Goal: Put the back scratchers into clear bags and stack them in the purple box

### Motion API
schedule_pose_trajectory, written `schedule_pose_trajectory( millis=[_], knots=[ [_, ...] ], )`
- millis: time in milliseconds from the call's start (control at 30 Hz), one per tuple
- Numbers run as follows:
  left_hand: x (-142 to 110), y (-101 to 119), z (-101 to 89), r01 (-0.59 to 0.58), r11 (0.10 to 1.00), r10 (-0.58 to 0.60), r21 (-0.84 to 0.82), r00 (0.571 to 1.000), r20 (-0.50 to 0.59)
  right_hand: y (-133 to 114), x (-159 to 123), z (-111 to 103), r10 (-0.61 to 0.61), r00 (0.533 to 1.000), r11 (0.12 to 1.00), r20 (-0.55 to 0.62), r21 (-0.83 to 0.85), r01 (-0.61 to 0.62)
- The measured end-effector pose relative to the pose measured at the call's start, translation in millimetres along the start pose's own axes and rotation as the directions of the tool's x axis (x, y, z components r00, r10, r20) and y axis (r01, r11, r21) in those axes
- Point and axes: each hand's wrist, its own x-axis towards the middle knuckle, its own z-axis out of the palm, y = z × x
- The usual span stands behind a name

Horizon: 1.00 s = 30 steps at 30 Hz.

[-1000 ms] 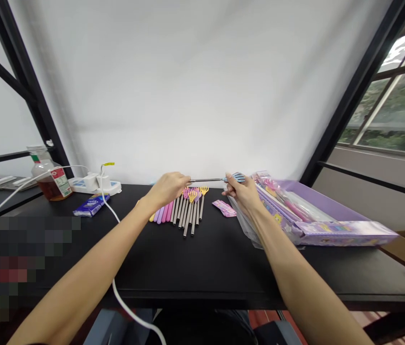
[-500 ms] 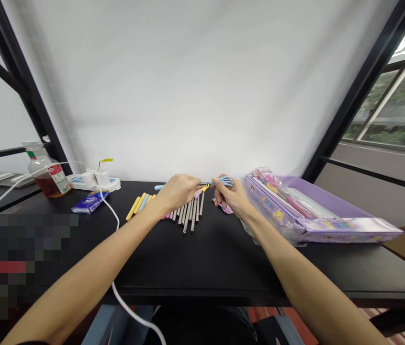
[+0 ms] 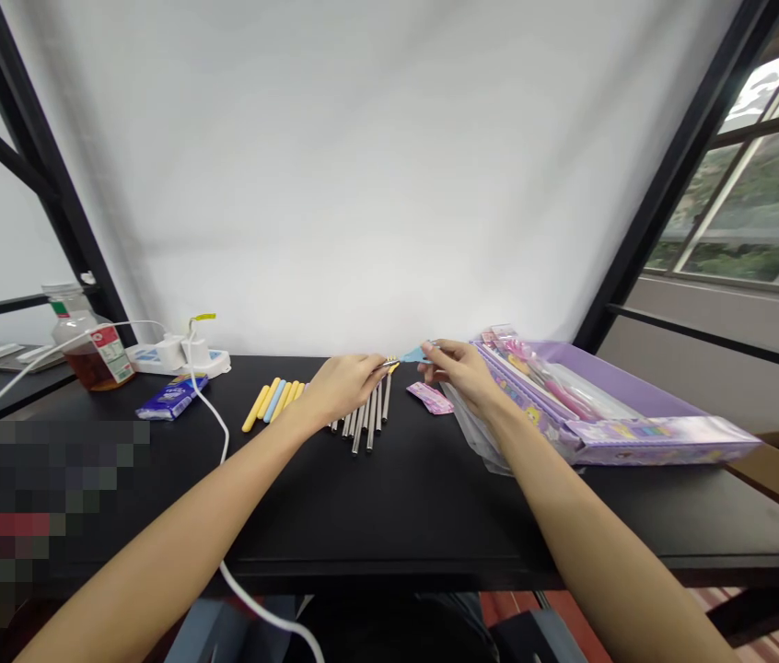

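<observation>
Both my hands are raised over the back of the black table, working on one back scratcher with a blue head [image 3: 414,355] and a metal rod. My left hand [image 3: 341,385] pinches the rod. The fingers of my right hand [image 3: 462,370] close on the blue head and partly cover it. Below and beside my left hand, several metal rods [image 3: 370,419] lie in a row, pointing toward me. To their left lie several yellow handles [image 3: 255,408] and a blue handle [image 3: 274,401]. A pink printed packet [image 3: 431,398] lies under my right hand.
A purple box [image 3: 666,442] with plastic-wrapped items stands at the right, clear plastic [image 3: 476,433] beside it. Leftward are a blue packet [image 3: 172,396], a power strip [image 3: 220,362] and a bottle of brown liquid [image 3: 96,345]. A white cable [image 3: 224,442] crosses the table.
The back scratcher has turned in my hands: its finger-shaped blue end no longer shows clearly, and its blue handle left of my left hand is out of sight. The pink packet is more exposed.
</observation>
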Motion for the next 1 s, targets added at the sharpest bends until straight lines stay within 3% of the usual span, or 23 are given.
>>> schedule_pose_trajectory(
  millis=[67, 133, 200, 267, 300, 367, 500, 600, 667, 733, 800, 833, 900, 1000],
  knots=[
    [-2, -3, 1.4, 0.033, 0.999, -0.033, 0.003, 0.999, 0.014, -2, 1, -9, 0.005, 0.994, 0.994, -0.109, -0.111, -0.017],
    [-4, -6, 2.6, 0.049, 0.999, -0.049, 0.003, 0.999, 0.023, -3, 0, -20, -0.049, 0.968, 0.905, -0.247, -0.421, -0.061],
    [-5, -9, 4.3, 0.044, 0.999, -0.044, -0.007, 0.999, 0.02, -1, -3, -32, -0.079, 0.945, 0.609, -0.318, -0.766, -0.207],
    [-6, -11, 6.5, 0.029, 0.999, -0.029, -0.019, 0.999, 0.014, 4, -7, -43, -0.006, 0.938, 0.277, -0.348, -0.901, -0.333],
    [-7, -11, 7.6, 0.019, 1.0, -0.019, -0.02, 1.0, 0.01, 7, -9, -46, 0.055, 0.929, 0.177, -0.366, -0.912, -0.37],
    [-7, -10, 9.5, -0.002, 1.0, 0.002, -0.014, 1.0, 0.005, 11, -11, -51, 0.145, 0.91, 0.099, -0.389, -0.909, -0.404],
    [-8, -7, 10.9, 0.002, 0.999, -0.001, -0.048, 1.0, 0.016, 9, -11, -52, 0.111, 0.902, 0.11, -0.417, -0.897, -0.428],
    [-6, -3, 9.3, 0.115, 0.936, -0.108, -0.333, 0.993, 0.04, 3, -9, -52, -0.033, 0.915, 0.172, -0.403, -0.904, -0.392],
    [-3, 1, 6.3, 0.243, 0.734, -0.201, -0.635, 0.97, 0.139, -1, -8, -48, -0.186, 0.922, 0.257, -0.34, -0.922, -0.288],
    [-1, 6, 1.4, 0.341, 0.404, -0.223, -0.849, 0.937, 0.27, -3, -8, -39, -0.361, 0.902, 0.352, -0.234, -0.93, -0.101],
    [0, 10, -4.1, 0.365, 0.101, -0.18, -0.926, 0.922, 0.344, -4, -10, -24, -0.521, 0.846, 0.404, -0.116, -0.906, 0.124],
    [0, 12, -6.4, 0.356, -0.005, -0.157, -0.934, 0.922, 0.353, -3, -11, -15, -0.581, 0.812, 0.402, -0.048, -0.885, 0.235],
    [0, 15, -9.0, 0.332, -0.122, -0.12, -0.935, 0.931, 0.346, -2, -15, 4, -0.64, 0.759, 0.368, 0.117, -0.821, 0.436],
    [-1, 15, -6.4, 0.293, -0.15, -0.122, -0.944, 0.942, 0.312, 2, -20, 27, -0.575, 0.738, 0.363, 0.353, -0.698, 0.617]
  ],
)
